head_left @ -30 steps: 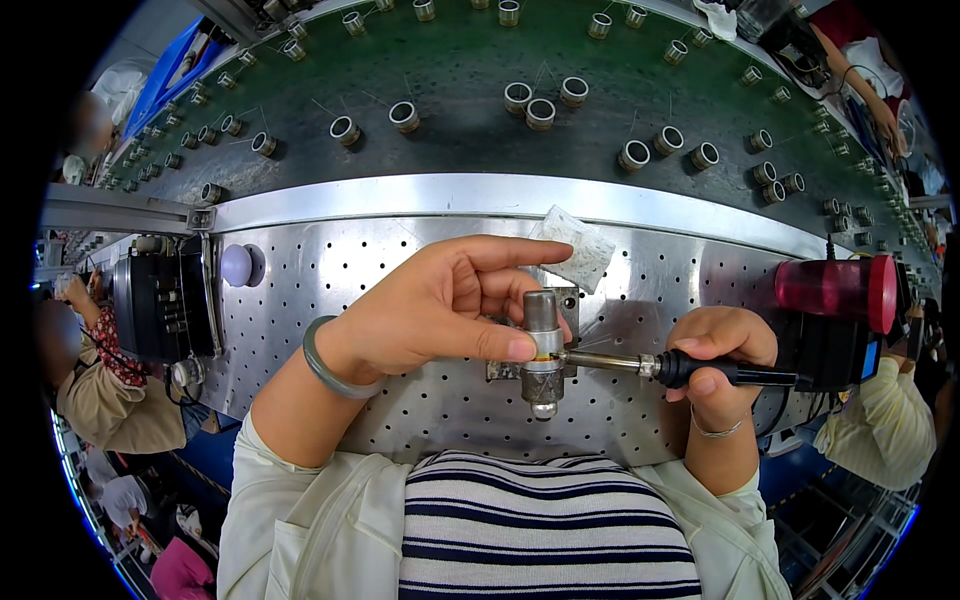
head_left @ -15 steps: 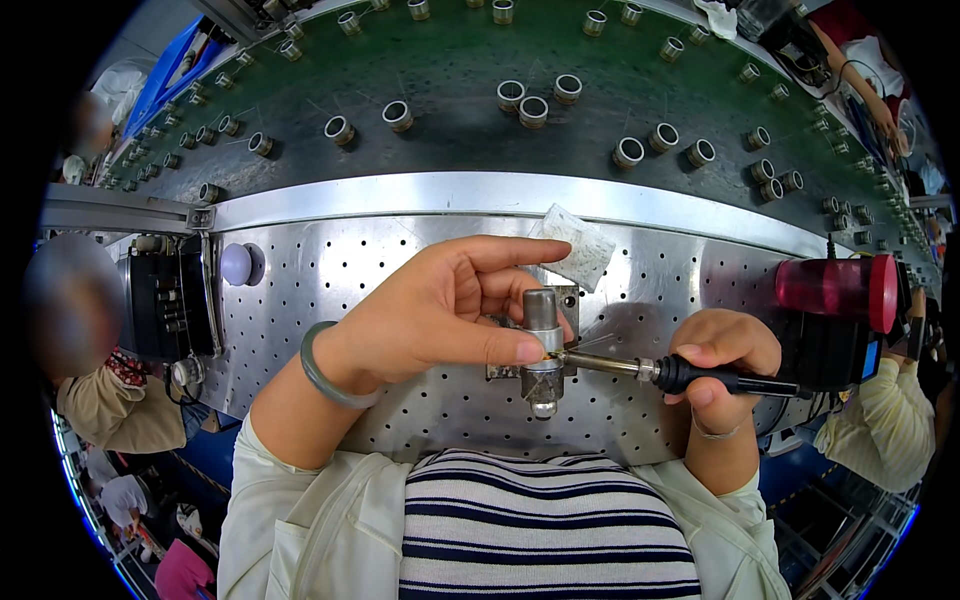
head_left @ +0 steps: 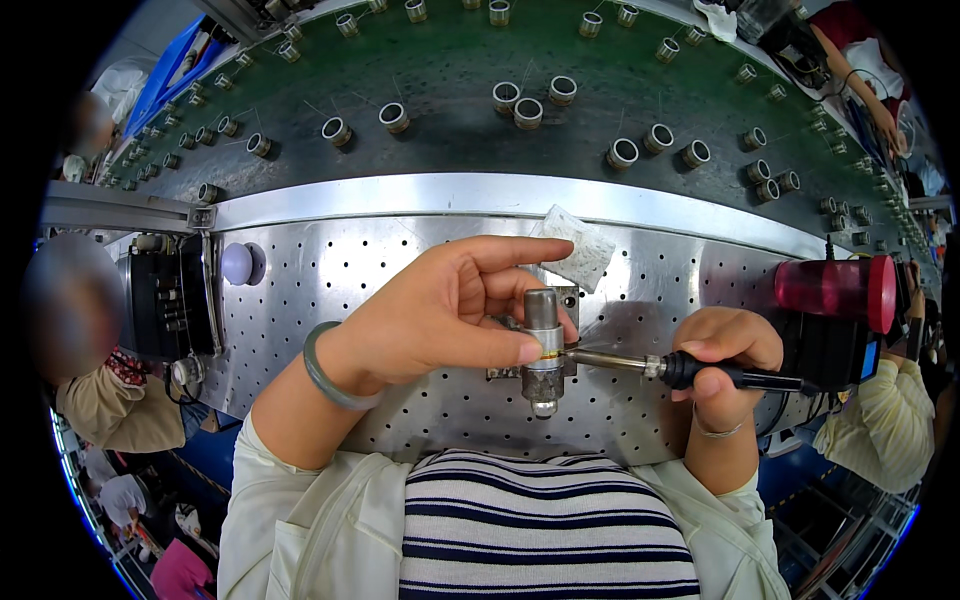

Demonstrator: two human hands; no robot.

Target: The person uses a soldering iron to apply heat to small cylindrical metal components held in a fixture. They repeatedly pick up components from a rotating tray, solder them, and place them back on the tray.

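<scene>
My left hand [head_left: 425,320] pinches a small ring-shaped metal part [head_left: 545,343] between thumb and curled fingers, its index finger stretched out to the right. The part sits around a cylindrical metal post [head_left: 540,308] with a rounded near end. A narrow gold-coloured band shows around it by my thumb. My right hand [head_left: 735,360] grips a soldering iron [head_left: 685,371] by its black handle. The metal tip points left, at the right side of the part; whether it touches is too small to tell. Part of a metal block [head_left: 570,300] shows behind the post.
A perforated metal worktop [head_left: 300,300] lies under my hands, with a whitish pad [head_left: 585,248] beyond them. Farther off, a green conveyor belt [head_left: 450,150] carries several metal rings. A purple knob [head_left: 237,264] stands left, a red-pink container [head_left: 835,290] right. People sit at both sides.
The soldering iron's tip has drawn slightly right, away from my left thumb. The rings on the belt have shifted a little to the left. My left hand has barely moved.
</scene>
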